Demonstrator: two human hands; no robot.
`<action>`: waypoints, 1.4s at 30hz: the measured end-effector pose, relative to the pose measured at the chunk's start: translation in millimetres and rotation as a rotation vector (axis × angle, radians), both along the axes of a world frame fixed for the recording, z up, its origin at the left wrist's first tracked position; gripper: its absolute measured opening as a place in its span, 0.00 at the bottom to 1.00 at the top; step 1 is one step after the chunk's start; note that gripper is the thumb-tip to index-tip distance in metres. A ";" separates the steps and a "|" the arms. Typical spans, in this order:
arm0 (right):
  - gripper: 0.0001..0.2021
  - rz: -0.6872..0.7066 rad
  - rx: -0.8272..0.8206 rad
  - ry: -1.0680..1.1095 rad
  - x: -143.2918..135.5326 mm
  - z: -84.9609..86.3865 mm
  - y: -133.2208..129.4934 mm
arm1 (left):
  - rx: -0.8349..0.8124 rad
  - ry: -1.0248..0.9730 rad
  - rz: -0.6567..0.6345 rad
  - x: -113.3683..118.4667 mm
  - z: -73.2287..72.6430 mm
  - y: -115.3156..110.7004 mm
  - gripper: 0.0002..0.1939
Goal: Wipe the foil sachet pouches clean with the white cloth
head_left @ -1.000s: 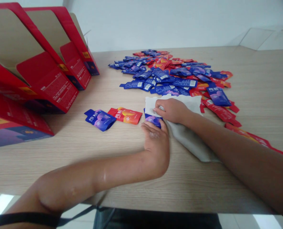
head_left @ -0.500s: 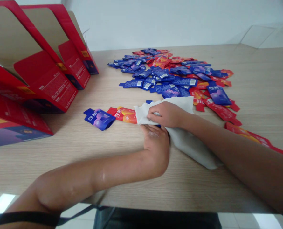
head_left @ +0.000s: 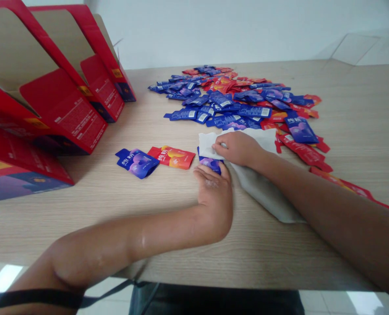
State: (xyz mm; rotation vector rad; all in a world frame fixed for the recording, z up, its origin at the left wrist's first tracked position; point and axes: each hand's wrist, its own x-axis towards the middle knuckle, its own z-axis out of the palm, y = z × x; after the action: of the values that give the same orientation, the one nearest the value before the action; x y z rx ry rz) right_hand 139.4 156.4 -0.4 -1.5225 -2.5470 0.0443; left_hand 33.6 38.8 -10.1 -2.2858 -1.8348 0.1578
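My right hand (head_left: 238,148) is closed on a white cloth (head_left: 260,190), which lies bunched under the palm and trails toward me beneath the forearm. Just below it, my left hand (head_left: 214,188) rests flat with its fingers stretched out on a small blue pouch (head_left: 210,162). The cloth overlaps the upper part of that pouch. To the left lie a red pouch with orange fruit (head_left: 175,157) and another blue pouch (head_left: 137,163), whose edges meet. Both are flat, face up.
Behind my hands spreads a large heap of blue and red pouches (head_left: 220,100). Several red pouches (head_left: 348,186) trail down the right side. Open red cartons (head_left: 76,113) stand along the left of the wooden table (head_left: 132,253). A white wall (head_left: 247,30) rises behind.
My right hand has drawn the cloth right and slightly away from me. The red pouch's right end and more of the blue pouch under my left hand are uncovered. The left hand has barely moved.
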 end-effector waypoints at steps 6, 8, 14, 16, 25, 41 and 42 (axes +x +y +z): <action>0.18 0.073 -0.001 0.283 -3.7 16.0 -7.2 | 0.004 0.078 0.001 1.8 -2.8 3.2 0.27; 0.18 0.139 -0.035 0.352 -7.2 21.2 -12.5 | -0.006 0.078 0.009 2.1 -2.2 3.8 0.26; 0.16 0.245 -0.127 0.166 -12.0 9.8 -17.0 | -0.027 0.015 -0.028 0.2 0.5 2.7 0.22; 0.16 0.225 -0.133 0.155 -11.2 5.8 -15.1 | -0.013 0.041 -0.032 -0.4 0.2 1.9 0.22; 0.18 0.182 -0.109 0.128 -8.6 6.0 -11.4 | -0.015 0.035 -0.012 0.0 0.0 1.5 0.23; 0.21 -0.096 0.065 -0.060 1.4 -0.2 0.6 | 0.005 0.062 0.012 1.6 -2.6 1.9 0.26; 0.21 -0.100 0.086 -0.032 1.7 0.8 0.0 | 0.003 0.064 0.010 1.6 -2.4 1.9 0.26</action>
State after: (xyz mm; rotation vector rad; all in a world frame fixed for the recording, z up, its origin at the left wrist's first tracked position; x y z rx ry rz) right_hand 141.1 156.4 0.4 -1.6270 -2.4588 -0.1018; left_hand 35.3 40.7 -12.5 -2.2432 -1.8137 0.2276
